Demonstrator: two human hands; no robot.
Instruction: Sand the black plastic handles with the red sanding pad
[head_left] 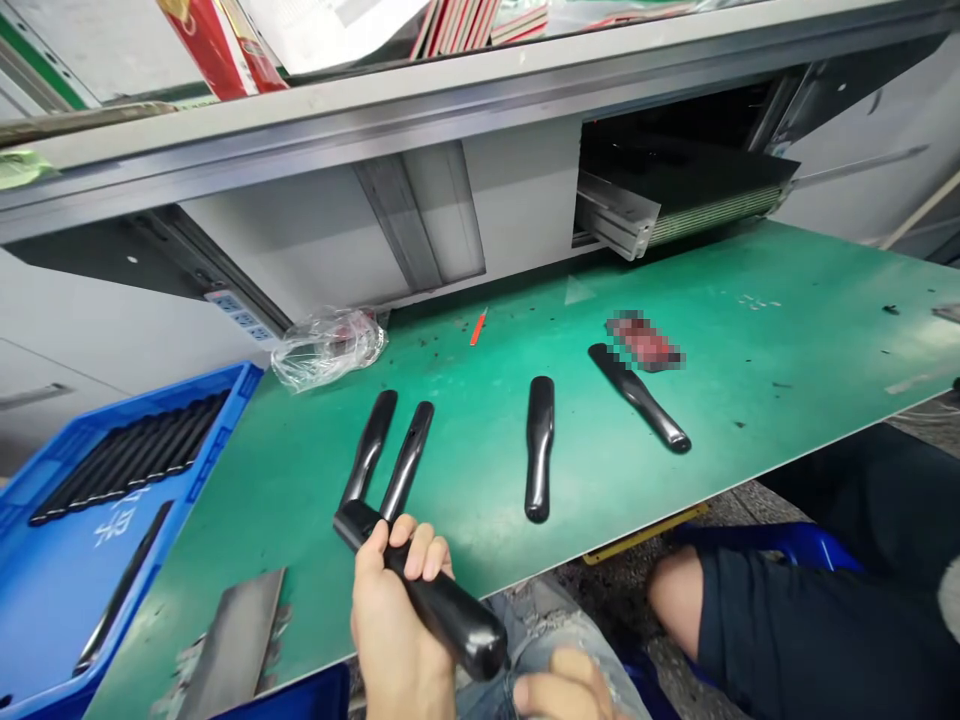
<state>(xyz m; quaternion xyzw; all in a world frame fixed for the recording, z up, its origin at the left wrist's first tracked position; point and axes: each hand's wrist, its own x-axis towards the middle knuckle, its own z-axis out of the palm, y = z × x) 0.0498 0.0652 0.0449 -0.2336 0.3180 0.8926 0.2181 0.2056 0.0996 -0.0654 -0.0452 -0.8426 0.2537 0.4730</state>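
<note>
My left hand (401,625) is wrapped around a black plastic handle (457,615), its thick rounded end tilted down toward me at the right. At the bottom edge, my right hand (566,685) shows only in part, just below that end. Its fingers are curled; whatever they may hold is hidden. Beyond my left hand, two more black handles lie on the bench, a left one (371,440) and a narrower-looking one (409,455). Another black handle (539,450) lies farther right, and one more (641,398) rests at a slant.
A blue crate (191,500) with a row of black handles stands left of the green bench (472,450). A metal plate (236,640), a clear plastic bag (330,347) and an orange cutter-like tool (478,328) lie on the bench. Another person's knee (679,595) is at right.
</note>
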